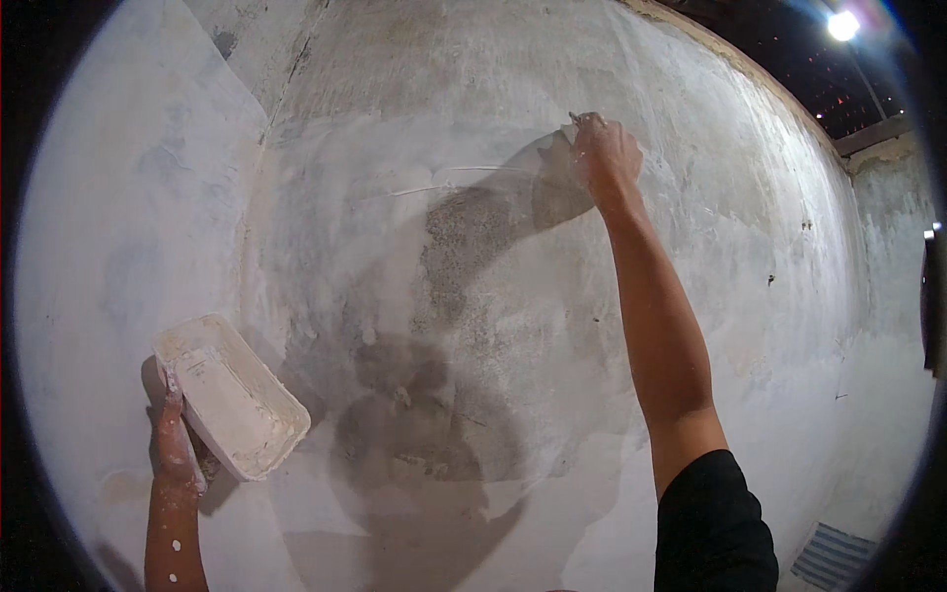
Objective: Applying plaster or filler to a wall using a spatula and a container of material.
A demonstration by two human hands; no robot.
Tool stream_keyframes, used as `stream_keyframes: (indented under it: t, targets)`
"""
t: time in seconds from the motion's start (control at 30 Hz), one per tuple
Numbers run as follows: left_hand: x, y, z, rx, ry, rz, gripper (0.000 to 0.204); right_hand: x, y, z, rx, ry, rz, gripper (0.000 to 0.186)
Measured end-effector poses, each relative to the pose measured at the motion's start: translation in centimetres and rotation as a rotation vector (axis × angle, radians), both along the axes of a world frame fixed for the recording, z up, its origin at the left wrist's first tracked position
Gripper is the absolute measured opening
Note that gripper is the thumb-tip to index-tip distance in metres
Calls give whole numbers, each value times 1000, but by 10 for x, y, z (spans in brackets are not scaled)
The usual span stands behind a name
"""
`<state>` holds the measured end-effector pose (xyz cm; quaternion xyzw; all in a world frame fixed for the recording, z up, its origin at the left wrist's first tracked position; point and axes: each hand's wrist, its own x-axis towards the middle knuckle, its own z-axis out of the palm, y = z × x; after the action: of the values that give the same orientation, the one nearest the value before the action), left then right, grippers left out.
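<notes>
At the lower left, my left hand [178, 444], smeared with white, is closed on the near side of a rectangular plastic tub [261, 365]. The tub is tilted, and pale filler paste [232, 400] coats its inside. High up, right of centre, my right hand [604, 156] is closed against the wall [375, 247]. From its fingers sticks a small thin part of what looks like a putty knife [574, 117]; the rest is hidden by the hand and shadow. Left of this hand, thin white ridges of filler [459, 185] run across the wall above a dark rough patch [464, 237].
A smoother white wall [118, 217] meets the patchy one in a corner at the left. A bright lamp [842, 26] hangs under the dark roof at the upper right. A blue striped cloth [832, 555] lies at the lower right.
</notes>
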<state>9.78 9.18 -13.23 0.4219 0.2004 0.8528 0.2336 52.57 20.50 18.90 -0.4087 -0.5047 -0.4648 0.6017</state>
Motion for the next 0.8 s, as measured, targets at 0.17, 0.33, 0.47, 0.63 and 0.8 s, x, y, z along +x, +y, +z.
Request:
stream_keyframes:
  t: [0.17,0.33,0.47,0.63,0.8]
  targets:
    - [14,-8,5,10,105,20,67,-68,16,-14,78,-70,-50,20]
    - [23,-9,13,-21,84,15,66,-170,39,-57,397,-344,11,30]
    - [26,-5,18,-23,77,-27,65,-236,8,-122,104,-675,89,24]
    - [16,-16,9,-48,45,-3,65,-231,-43,-129,-295,-858,254,21]
    - [17,-9,13,-81,70,-78,65,-108,-17,-59,20,-479,-105,35]
